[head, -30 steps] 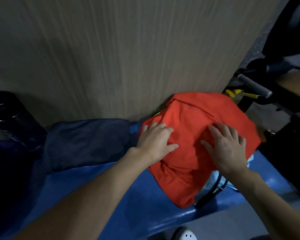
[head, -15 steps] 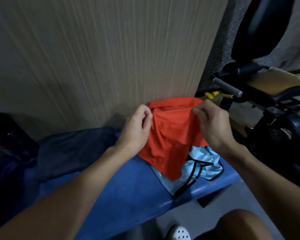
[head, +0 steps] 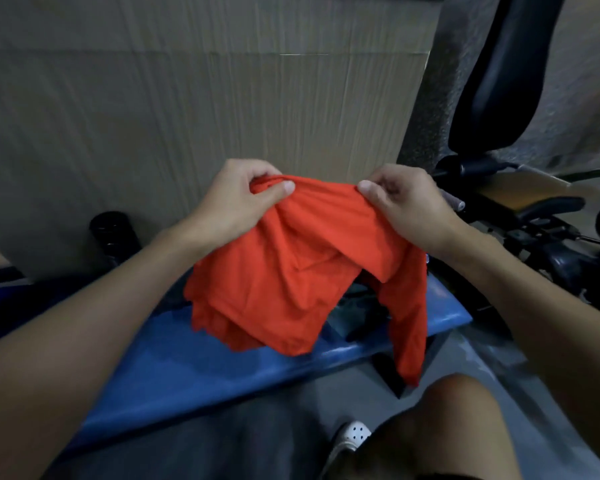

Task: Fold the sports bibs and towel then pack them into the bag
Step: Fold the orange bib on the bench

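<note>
An orange-red sports bib (head: 291, 271) hangs crumpled in the air above the blue bench (head: 201, 368). My left hand (head: 236, 202) pinches its top edge on the left between thumb and curled fingers. My right hand (head: 402, 202) pinches the same edge on the right. The cloth droops in folds, with one strip trailing down past the bench's front edge. A dark piece of fabric (head: 357, 313) lies on the bench under the bib, mostly hidden. No bag or towel is plainly visible.
A wood-grain wall panel (head: 187, 116) rises right behind the bench. Black gym equipment with a padded seat (head: 506, 71) and a tan pad (head: 520, 188) stands at the right. A black roller (head: 111, 230) sits at the left. My knee (head: 465, 427) and white shoe (head: 350, 438) are below.
Both hands went from pressing flat on the bib on the bench to gripping its top edge and lifting it up. The view has tilted down toward my knee.
</note>
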Demonstrator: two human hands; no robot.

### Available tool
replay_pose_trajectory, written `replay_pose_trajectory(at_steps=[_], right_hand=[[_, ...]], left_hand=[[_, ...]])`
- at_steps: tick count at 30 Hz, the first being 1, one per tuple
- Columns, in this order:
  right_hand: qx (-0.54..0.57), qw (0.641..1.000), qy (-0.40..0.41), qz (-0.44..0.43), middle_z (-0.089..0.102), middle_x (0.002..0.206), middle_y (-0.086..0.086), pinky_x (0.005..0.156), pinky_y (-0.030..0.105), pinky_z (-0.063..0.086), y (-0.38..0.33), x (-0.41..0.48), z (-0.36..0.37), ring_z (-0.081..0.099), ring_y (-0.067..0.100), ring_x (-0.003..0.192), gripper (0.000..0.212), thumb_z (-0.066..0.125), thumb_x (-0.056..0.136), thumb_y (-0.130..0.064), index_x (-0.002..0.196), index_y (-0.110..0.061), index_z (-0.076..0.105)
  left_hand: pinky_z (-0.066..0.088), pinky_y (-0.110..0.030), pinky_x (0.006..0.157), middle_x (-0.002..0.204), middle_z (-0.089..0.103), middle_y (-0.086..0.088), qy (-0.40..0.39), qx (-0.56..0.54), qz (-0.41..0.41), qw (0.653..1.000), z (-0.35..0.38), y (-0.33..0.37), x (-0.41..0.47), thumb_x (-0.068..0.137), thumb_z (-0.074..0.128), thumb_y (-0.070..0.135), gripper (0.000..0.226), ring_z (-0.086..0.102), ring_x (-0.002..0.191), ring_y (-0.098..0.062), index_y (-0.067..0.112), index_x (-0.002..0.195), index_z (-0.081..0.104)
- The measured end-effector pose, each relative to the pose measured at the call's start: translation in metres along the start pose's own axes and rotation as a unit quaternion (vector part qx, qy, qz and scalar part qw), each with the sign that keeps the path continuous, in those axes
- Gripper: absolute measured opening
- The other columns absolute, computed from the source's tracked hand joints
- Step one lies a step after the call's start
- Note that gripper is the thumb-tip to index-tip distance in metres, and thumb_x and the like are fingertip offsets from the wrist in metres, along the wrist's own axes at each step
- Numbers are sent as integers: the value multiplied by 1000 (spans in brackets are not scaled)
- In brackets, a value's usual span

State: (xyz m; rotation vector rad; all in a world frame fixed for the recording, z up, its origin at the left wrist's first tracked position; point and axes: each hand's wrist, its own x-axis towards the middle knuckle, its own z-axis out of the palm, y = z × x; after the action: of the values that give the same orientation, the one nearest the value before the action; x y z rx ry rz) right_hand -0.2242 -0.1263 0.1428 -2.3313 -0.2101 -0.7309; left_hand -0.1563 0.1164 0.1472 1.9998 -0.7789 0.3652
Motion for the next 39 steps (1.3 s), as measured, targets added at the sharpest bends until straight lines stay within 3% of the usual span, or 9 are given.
replay_pose_trajectory(at_steps=[4, 8, 14, 18, 20, 26, 30, 34, 39], right_hand=[[77, 983, -164, 32, 71, 90, 18, 73, 40, 54, -29, -20, 4, 62, 14, 77, 39, 70, 80, -43, 98, -9, 67], [137, 963, -223, 58, 67, 88, 27, 76, 49, 51, -34, -36, 21, 56, 17, 79, 28, 71, 82, -28, 91, -3, 64], [246, 948, -180, 94, 67, 79, 0, 66, 21, 51, -66, -40, 41, 60, 6, 70, 8, 61, 95, -12, 91, -7, 64], [292, 938, -165, 88, 69, 89, 18, 78, 36, 51, -97, -31, 52, 61, 21, 80, 13, 63, 93, -11, 97, 1, 66], [304, 935, -156, 94, 70, 92, 23, 81, 43, 52, -105, -29, 56, 63, 24, 81, 10, 65, 92, -11, 94, -1, 67], [340, 917, -171, 124, 69, 94, 13, 76, 32, 54, -89, -41, 55, 65, 19, 83, 19, 67, 89, -15, 104, -5, 63], [256, 921, -269, 119, 69, 109, 19, 96, 51, 51, -63, -62, 55, 66, 24, 99, 24, 62, 94, -11, 111, 5, 62], [247, 939, -201, 133, 67, 101, 30, 84, 57, 51, -68, -60, 51, 59, 24, 85, 28, 60, 96, -15, 102, 12, 59], [295, 938, -128, 131, 63, 76, 14, 60, 30, 45, -91, -39, 51, 54, 20, 67, 17, 65, 92, -15, 80, -3, 63]], left_hand=[[43, -24, 68, 84, 69, -9, 17, -23, -30, 999, -32, 13, -16, 92, 68, 14, 10, 56, 74, -9, 4, 91, 72], [42, -15, 61, 74, 64, 3, 27, -46, -62, 997, -57, 14, -31, 94, 66, 14, 14, 53, 62, 3, 18, 81, 67], [42, -11, 62, 78, 65, 7, 8, 34, -134, 990, -87, -2, -51, 97, 62, 19, 13, 55, 61, 10, 20, 85, 68], [46, -14, 97, 121, 68, 3, -134, -151, -161, 966, -67, 13, -75, 86, 66, 34, 53, 63, 111, 1, 13, 133, 56], [47, -22, 101, 124, 68, -4, -176, -175, -151, 957, -54, 16, -82, 83, 67, 29, 57, 63, 115, -8, 8, 135, 55], [56, -30, 83, 98, 74, -11, -58, -249, -138, 957, -46, 25, -77, 94, 62, 9, 13, 69, 89, -18, 5, 105, 69], [56, -31, 75, 87, 72, -5, -9, -305, -165, 938, -59, 27, -62, 100, 54, 12, 14, 67, 79, -15, 8, 103, 67], [50, -23, 77, 92, 70, -2, 5, -186, -217, 958, -68, 4, -54, 101, 53, 11, 17, 64, 77, -7, 17, 100, 69], [44, -22, 106, 134, 60, 1, -136, -195, -169, 957, -45, 11, -72, 85, 68, 28, 63, 58, 122, -5, 12, 142, 48]])
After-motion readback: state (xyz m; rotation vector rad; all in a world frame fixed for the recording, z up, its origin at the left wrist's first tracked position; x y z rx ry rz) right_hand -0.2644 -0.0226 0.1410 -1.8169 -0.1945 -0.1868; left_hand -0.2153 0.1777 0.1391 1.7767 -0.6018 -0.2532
